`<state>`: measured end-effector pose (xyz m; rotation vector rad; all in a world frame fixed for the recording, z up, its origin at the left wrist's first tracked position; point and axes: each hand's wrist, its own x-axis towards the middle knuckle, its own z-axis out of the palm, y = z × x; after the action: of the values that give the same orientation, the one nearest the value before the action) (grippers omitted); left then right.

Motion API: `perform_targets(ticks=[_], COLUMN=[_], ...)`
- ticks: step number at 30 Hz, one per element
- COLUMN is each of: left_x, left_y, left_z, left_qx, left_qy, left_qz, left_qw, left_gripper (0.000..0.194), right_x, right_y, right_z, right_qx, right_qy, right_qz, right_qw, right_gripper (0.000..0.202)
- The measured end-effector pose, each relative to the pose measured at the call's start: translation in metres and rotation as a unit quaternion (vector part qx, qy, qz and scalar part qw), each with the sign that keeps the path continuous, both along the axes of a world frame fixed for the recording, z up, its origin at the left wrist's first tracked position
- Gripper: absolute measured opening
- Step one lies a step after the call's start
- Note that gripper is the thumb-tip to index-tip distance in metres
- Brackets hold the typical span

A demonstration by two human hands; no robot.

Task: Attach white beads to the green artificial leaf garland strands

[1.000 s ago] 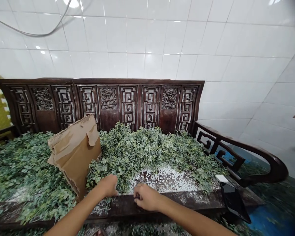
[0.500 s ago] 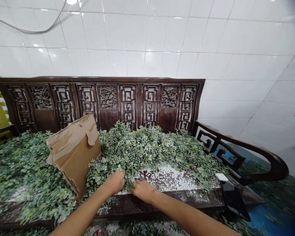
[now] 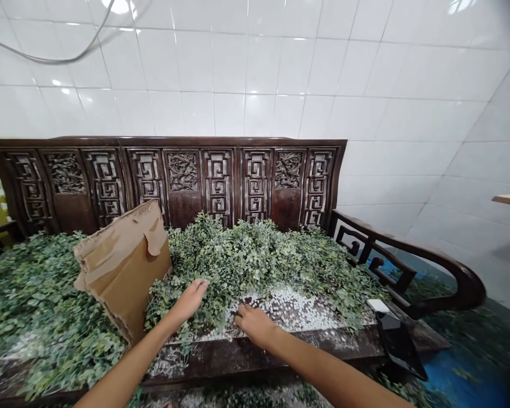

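My left hand (image 3: 194, 297) is closed, fingers pressed together, at the front of a heap of green leafy sprigs (image 3: 255, 249). Whatever it pinches is too small to make out. To its right, my right hand (image 3: 255, 325) is held low over many small white bits (image 3: 300, 309) scattered on the dark wooden bench seat (image 3: 221, 348). Its fingers are curled inward, and their tips are partly hidden, so what they hold cannot be seen.
A torn cardboard piece (image 3: 131, 272) stands upright between two heaps of greenery. The bench's carved back (image 3: 182, 207) runs along a white tiled wall. Near the curved armrest (image 3: 450, 277) at right lie a black phone-like slab (image 3: 402, 343) and a small white block (image 3: 378, 306).
My left hand has moved up and a little left, away from my right hand. My right hand has shifted slightly right. The camera view has turned a little.
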<state>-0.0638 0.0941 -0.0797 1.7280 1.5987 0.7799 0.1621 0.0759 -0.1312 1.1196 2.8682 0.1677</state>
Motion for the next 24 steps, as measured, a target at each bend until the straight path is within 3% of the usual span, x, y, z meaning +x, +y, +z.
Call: perform_targets(ticks=[9,15,21,23,24], left_x=[0.010,0.015,0.021,0.024,0.026], left_y=[-0.020,-0.028,-0.039,-0.044,-0.047], left_z=[0.038,0.052,0.064,0.067,0.069], left_qx=[0.098,0.129,0.140,0.131,0.128], left_qy=[0.022,0.016,0.006,0.001,-0.003], left_qz=[-0.027,-0.036,-0.075,-0.095,-0.100], left_qw=[0.995,0.991,0.987,0.987,0.987], left_gripper=[0.036,0.037,0.036,0.036,0.035], right_x=[0.008,0.016,0.015,0.011,0.009], right_y=[0.000,0.010,0.010,0.004,-0.001], right_z=[0.015,0.022,0.044,0.058,0.065], right_qx=[-0.050,-0.091,-0.126,-0.170,-0.212], right_qy=[0.119,0.254,0.403,0.480,0.541], right_qz=[-0.067,-0.128,-0.156,-0.137,-0.119], right_qw=[0.989,0.954,0.893,0.850,0.805], right_gripper=[0.016,0.019,0.022,0.019,0.019])
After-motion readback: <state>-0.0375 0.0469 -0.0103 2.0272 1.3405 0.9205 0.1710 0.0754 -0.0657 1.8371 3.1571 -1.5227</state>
